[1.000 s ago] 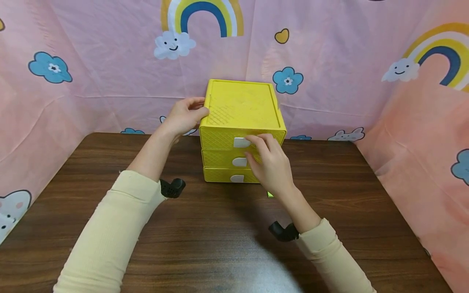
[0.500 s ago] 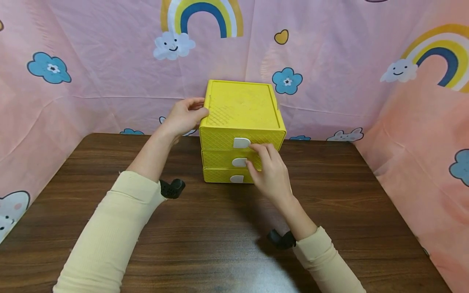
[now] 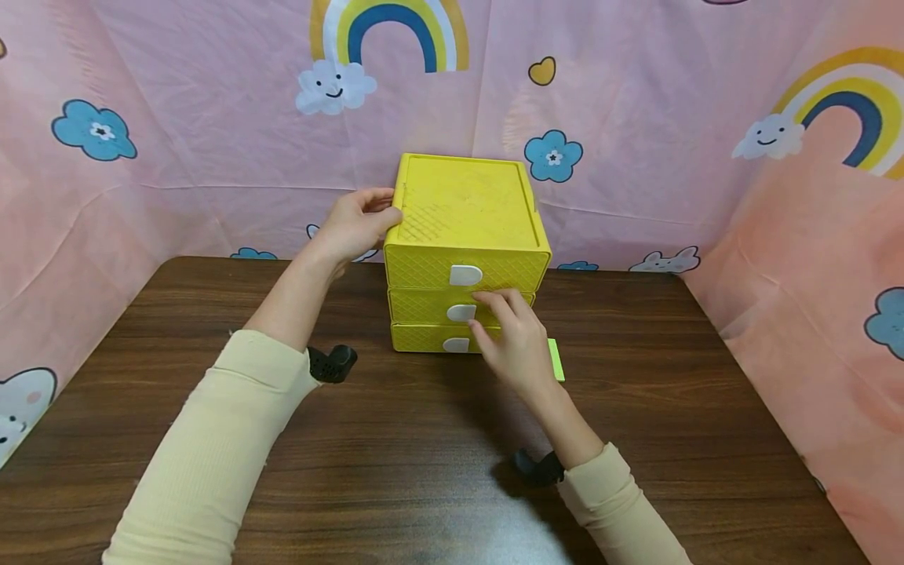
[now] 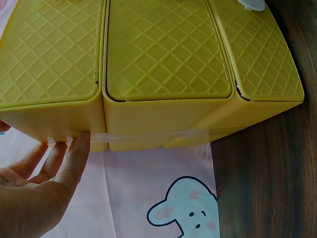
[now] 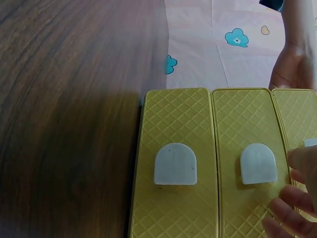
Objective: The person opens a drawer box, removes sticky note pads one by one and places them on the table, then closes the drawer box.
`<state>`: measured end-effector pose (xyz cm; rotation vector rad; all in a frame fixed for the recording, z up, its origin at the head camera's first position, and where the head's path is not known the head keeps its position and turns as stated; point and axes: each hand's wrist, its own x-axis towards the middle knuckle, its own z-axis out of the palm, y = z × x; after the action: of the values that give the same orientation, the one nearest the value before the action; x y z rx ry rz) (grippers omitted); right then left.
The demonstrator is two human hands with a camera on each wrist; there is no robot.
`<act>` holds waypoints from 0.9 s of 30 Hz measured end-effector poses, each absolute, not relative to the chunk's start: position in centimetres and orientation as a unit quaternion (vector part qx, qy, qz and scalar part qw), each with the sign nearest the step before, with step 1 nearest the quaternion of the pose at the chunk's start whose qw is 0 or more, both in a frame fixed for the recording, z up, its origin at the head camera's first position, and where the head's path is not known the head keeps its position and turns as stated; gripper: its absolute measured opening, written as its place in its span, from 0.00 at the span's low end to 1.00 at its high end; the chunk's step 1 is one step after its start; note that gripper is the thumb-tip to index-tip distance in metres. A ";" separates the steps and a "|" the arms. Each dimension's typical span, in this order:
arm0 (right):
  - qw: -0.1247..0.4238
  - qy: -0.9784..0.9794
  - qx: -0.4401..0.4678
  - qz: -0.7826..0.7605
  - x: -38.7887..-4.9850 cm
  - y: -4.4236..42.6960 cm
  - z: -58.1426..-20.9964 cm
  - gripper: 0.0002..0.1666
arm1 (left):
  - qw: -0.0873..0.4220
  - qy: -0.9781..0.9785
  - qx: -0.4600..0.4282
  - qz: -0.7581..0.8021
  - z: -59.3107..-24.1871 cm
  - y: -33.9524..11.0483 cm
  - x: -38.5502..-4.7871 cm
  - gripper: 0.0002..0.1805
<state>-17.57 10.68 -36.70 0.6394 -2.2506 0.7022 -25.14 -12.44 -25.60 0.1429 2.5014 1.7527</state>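
A yellow drawer cabinet (image 3: 466, 196) with three stacked drawers stands at the back of the table, all their fronts in place. Each front carries a white tab; in the head view these are the top tab (image 3: 465, 275), the middle tab (image 3: 461, 313) and the bottom tab (image 3: 456, 345). My left hand (image 3: 356, 226) rests on the cabinet's upper left edge, thumb on top. Its fingertips (image 4: 81, 141) press the side wall. With fingers loosely bent and nothing held, my right hand (image 3: 517, 337) is before the middle drawer, just right of its tab. Whether it touches the front, I cannot tell.
A light green flat piece (image 3: 556, 361) lies on the dark wooden table (image 3: 395, 471), partly hidden behind my right hand. Pink patterned cloth (image 3: 621, 118) hangs behind and at both sides. Clear tape (image 4: 148, 135) runs along the cabinet's side.
My right hand has come down from the top drawer's tab to beside the middle one. More of the green piece shows past it. The left hand and the drawers have stayed put.
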 end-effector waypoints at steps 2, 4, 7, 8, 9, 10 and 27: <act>0.340 -0.866 0.243 0.274 -17.6 10.6 -36.9 0.18 | 0.043 0.816 0.047 0.574 -25.6 -12.5 -25.1 0.30; 0.339 -0.867 0.239 0.277 -17.6 10.5 -37.0 0.18 | 0.043 0.816 0.047 0.575 -25.6 -12.5 -25.1 0.30; 0.341 -0.866 0.232 0.281 -17.7 10.3 -37.3 0.18 | 0.042 0.816 0.048 0.574 -25.7 -12.5 -25.1 0.30; 0.343 -0.866 0.228 0.282 -17.7 10.3 -37.4 0.18 | 0.041 0.817 0.048 0.574 -25.7 -12.5 -25.1 0.30; 0.344 -0.866 0.226 0.284 -17.7 10.2 -37.5 0.18 | 0.040 0.817 0.048 0.573 -25.7 -12.5 -25.1 0.30; 0.346 -0.865 0.224 0.286 -17.8 10.2 -37.6 0.18 | 0.040 0.817 0.048 0.574 -25.7 -12.5 -25.1 0.30; 0.374 -0.848 0.212 0.311 -18.3 8.8 -38.7 0.15 | 0.034 0.816 0.050 0.574 -25.7 -12.4 -25.1 0.29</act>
<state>-18.26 8.84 -38.72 0.5419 -2.1706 0.7957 -25.11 -12.38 -25.67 0.1546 2.5105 1.7666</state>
